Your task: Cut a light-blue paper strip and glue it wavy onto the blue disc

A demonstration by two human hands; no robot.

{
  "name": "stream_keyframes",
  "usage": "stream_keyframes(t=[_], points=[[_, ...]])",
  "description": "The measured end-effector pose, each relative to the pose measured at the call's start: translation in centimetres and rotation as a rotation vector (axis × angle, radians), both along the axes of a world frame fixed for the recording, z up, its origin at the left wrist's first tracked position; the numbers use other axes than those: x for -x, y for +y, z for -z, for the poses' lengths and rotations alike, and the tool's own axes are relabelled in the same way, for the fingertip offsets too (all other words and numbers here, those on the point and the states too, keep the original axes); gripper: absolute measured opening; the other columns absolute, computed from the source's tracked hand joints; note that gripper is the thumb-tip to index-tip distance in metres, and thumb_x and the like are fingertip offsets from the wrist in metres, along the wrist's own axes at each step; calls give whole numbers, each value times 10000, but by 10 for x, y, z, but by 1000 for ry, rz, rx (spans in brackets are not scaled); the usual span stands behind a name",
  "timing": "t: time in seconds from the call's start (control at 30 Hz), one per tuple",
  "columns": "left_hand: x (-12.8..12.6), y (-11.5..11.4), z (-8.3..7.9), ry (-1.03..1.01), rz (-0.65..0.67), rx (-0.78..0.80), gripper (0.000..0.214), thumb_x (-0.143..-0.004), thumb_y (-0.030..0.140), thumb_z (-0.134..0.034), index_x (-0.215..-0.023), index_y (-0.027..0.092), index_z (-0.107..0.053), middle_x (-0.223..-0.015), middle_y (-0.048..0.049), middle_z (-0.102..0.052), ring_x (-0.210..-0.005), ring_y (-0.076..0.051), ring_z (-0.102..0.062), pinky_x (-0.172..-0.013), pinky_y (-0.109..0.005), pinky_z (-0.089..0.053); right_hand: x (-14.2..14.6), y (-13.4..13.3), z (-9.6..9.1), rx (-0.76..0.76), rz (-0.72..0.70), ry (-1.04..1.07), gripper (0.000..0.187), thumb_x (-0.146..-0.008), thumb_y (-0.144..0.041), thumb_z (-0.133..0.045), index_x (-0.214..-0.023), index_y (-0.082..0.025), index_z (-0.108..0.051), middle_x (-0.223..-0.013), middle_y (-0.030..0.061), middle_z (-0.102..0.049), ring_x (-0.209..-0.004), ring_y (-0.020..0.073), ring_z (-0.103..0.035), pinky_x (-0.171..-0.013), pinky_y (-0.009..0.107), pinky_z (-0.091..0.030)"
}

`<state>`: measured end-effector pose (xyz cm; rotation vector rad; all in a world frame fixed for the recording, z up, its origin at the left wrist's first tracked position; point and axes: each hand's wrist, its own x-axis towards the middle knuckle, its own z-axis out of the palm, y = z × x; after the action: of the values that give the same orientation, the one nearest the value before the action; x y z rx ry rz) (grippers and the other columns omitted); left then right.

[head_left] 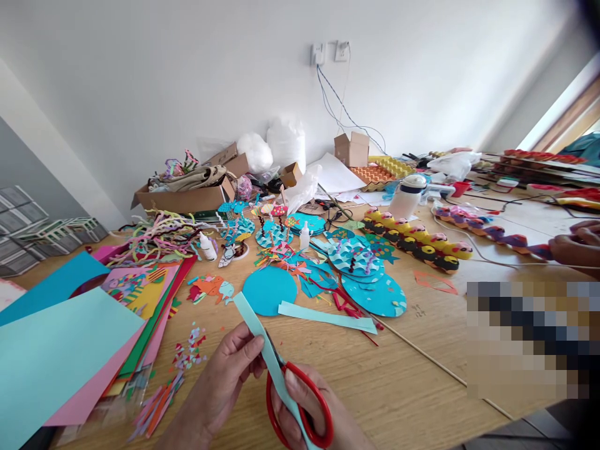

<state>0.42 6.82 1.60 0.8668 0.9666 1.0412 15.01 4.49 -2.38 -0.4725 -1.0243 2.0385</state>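
My left hand (225, 381) pinches a long light-blue paper strip (255, 328) near the table's front edge. My right hand (314, 412) grips red-handled scissors (300, 406), whose blades sit against the strip just right of my left fingers. The strip runs up and to the left from the blades, and its lower end passes down between the handles. A second light-blue strip (325, 317) lies flat on the wooden table (398, 387) just beyond, beside a blue paper circle (269, 290).
Stacked coloured paper sheets (65, 350) lie at the left, with paper scraps (187, 356) beside them. Blue decorated discs (360, 269), glue bottles (207, 247), cardboard boxes (187, 197) and a thin wooden stick (431, 359) crowd the middle. Another person's hand (574, 247) rests at the right.
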Motion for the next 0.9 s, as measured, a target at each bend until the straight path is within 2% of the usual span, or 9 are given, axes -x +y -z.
stream_keyframes(t=[0.2,0.43,0.57,0.73,0.9], points=[[0,-2,0,-25,1,8,151,-723,319,-663,-712,173,-623,-613,29,-534,-569,-95,-435,-547,-221,-352,1,2,6,16,-9,-7,466,-820,-558,-453,-714,-120,-570,-386,-59,-437,-299,36,-333,-323,155,-237],[3,3,-3,-18,-33,-5,152,-745,341,-637,-738,191,-612,-641,21,-563,-579,-105,-472,-534,-226,-362,1,3,2,31,-28,-37,476,-781,-591,-490,-720,-125,-566,-382,-63,-437,-300,34,-333,-330,157,-238],[5,4,-3,22,-63,-19,166,-734,327,-649,-681,176,-601,-587,31,-539,-549,-102,-451,-526,-225,-365,0,1,-1,27,-42,-79,469,-809,-574,-462,-717,-124,-558,-425,-50,-459,-324,36,-358,-341,158,-237],[6,2,-1,-32,-48,13,143,-754,299,-630,-694,172,-601,-603,27,-549,-560,-101,-464,-539,-226,-374,-3,0,-9,-4,-77,-79,462,-850,-543,-413,-731,-120,-555,-518,-10,-509,-417,58,-435,-404,164,-304],[4,1,-2,-51,-15,34,150,-765,297,-619,-692,167,-600,-606,21,-555,-570,-109,-480,-561,-240,-380,-5,-1,-6,19,-88,-68,460,-875,-513,-382,-786,-105,-575,-529,0,-514,-437,70,-455,-413,171,-318]])
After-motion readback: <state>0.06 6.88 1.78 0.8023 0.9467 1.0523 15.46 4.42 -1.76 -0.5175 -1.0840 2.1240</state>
